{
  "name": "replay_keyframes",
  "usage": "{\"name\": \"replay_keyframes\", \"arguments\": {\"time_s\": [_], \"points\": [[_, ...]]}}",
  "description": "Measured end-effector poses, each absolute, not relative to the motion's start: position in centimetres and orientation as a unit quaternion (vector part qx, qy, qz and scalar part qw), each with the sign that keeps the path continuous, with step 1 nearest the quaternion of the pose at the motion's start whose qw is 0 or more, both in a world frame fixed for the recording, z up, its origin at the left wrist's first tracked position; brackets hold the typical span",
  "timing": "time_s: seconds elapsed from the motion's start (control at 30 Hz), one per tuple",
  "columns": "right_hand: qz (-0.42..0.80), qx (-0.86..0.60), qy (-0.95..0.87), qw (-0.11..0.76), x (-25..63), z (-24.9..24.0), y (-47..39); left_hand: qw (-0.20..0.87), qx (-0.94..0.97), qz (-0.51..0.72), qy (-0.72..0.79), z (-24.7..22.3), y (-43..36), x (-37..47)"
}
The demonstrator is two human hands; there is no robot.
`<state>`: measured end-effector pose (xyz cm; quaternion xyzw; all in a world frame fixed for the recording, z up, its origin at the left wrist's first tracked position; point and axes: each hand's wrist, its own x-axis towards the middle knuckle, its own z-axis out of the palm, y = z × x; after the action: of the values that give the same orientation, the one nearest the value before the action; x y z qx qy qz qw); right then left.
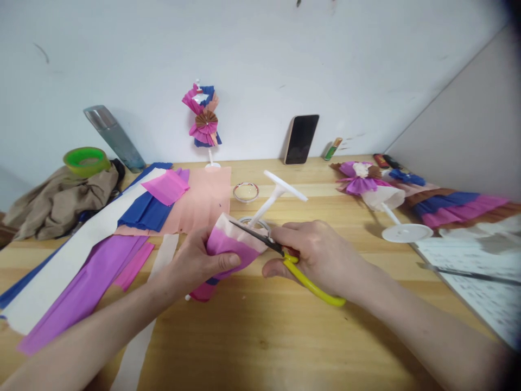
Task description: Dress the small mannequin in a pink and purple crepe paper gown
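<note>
My left hand (203, 260) is closed round a small stand wrapped in crepe paper (234, 247), its skirt in pink-purple with a pale edge. The wrapped form lies tilted, and its white round base (285, 184) points up and away from me. In my right hand (313, 255) are scissors (303, 277) with yellow handles and dark blades. The blades reach across the pale paper edge; whether they cut into it I cannot tell. Beneath the stand's stem, a roll of clear tape (254, 224) is partly hidden.
Crepe paper strips (77, 260) in blue, white, purple and peach cover the left side. A decorated stand (205, 119) and a phone (302, 139) lean by the wall. Another dressed stand (407, 232) lies at right, near a ruler (476, 274). Green tape (86, 161) sits on brown cloth (61, 203).
</note>
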<state>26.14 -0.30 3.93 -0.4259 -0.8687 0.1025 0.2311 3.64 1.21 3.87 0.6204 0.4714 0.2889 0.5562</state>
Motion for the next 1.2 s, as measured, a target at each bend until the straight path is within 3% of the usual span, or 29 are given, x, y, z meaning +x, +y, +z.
{"name": "replay_keyframes", "arguments": {"time_s": [0.3, 0.67, 1.2], "points": [[0.114, -0.458, -0.866, 0.164, 26.0, 5.1, -0.8, 0.533, 0.637, 0.276, 0.484, 3.7, 1.0, 3.4], [0.047, -0.464, -0.872, 0.15, 25.7, 4.9, -1.0, 0.523, 0.64, 0.278, 0.489, 3.5, 1.0, 3.4], [-0.012, -0.427, -0.87, 0.245, 25.3, 4.3, -1.3, 0.479, 0.668, 0.295, 0.488, 3.9, 0.4, 4.0]]}}
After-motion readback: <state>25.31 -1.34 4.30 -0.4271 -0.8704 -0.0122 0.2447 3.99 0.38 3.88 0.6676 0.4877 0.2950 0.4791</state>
